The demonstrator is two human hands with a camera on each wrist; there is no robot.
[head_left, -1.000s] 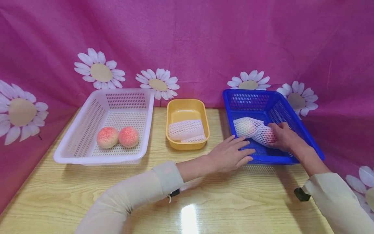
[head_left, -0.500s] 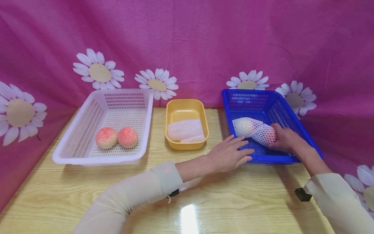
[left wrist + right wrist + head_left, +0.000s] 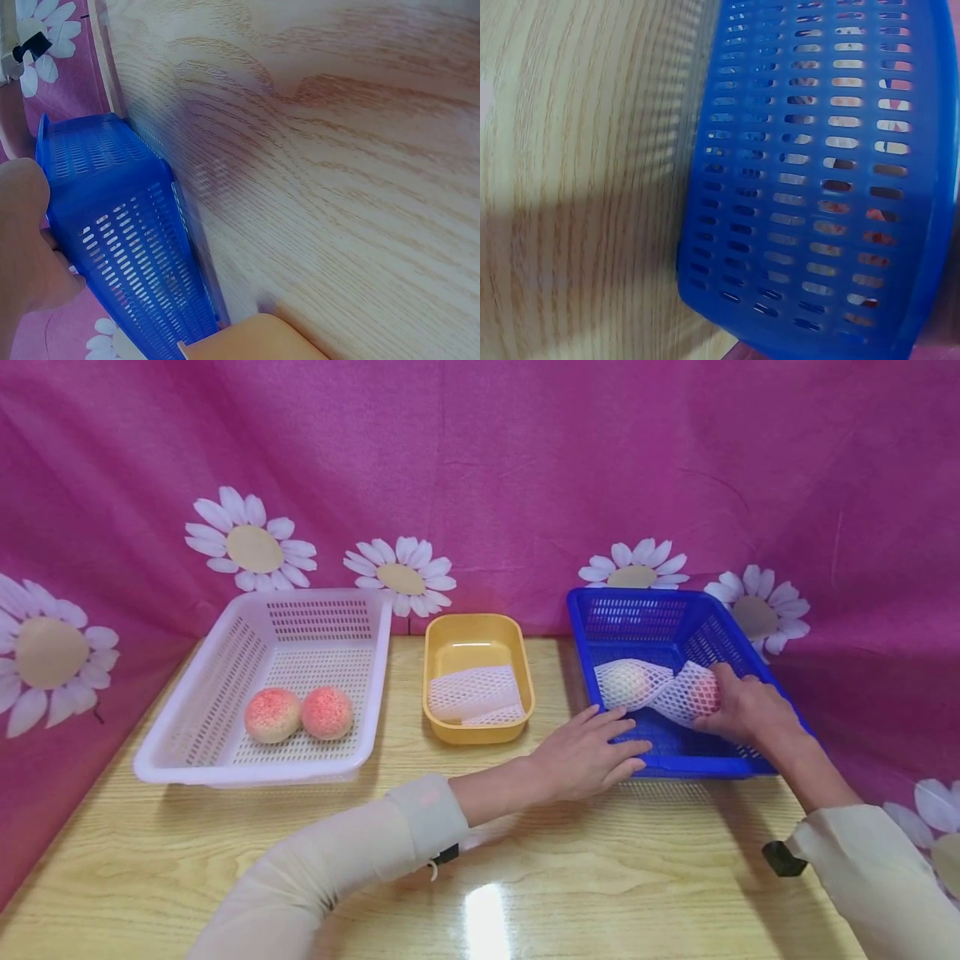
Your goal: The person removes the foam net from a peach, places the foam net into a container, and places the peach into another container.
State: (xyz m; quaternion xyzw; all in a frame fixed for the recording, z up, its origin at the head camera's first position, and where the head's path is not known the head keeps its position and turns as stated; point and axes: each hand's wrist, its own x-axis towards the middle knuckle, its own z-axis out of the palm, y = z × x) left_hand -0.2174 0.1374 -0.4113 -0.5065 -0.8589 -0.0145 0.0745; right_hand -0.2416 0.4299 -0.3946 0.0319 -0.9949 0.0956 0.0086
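Note:
In the blue basket [image 3: 663, 767], two peaches in white foam nets lie side by side. My right hand [image 3: 750, 706] reaches over the near right side and grips the right netted peach [image 3: 688, 693], with thumb and fingers on its bare reddish end. The left netted peach [image 3: 628, 683] is paler and touches the other's net. My left hand [image 3: 588, 756] rests on the basket's near left corner, fingers straight and spread; the left wrist view shows that hand [image 3: 30, 240] at the rim. In the right wrist view, the basket wall [image 3: 810, 180] hides most of the right hand.
A yellow tub [image 3: 480, 737] in the middle holds empty white foam nets [image 3: 476, 692]. On the left stands a white basket [image 3: 255, 772] with two bare peaches, a paler one [image 3: 272, 716] and a redder one [image 3: 327, 712]. A pink flowered cloth [image 3: 510, 485] hangs behind.
My right hand has shifted a little to the right with the netted peach, whose net has pulled slightly away from the left one. My left hand has stayed on the basket corner.

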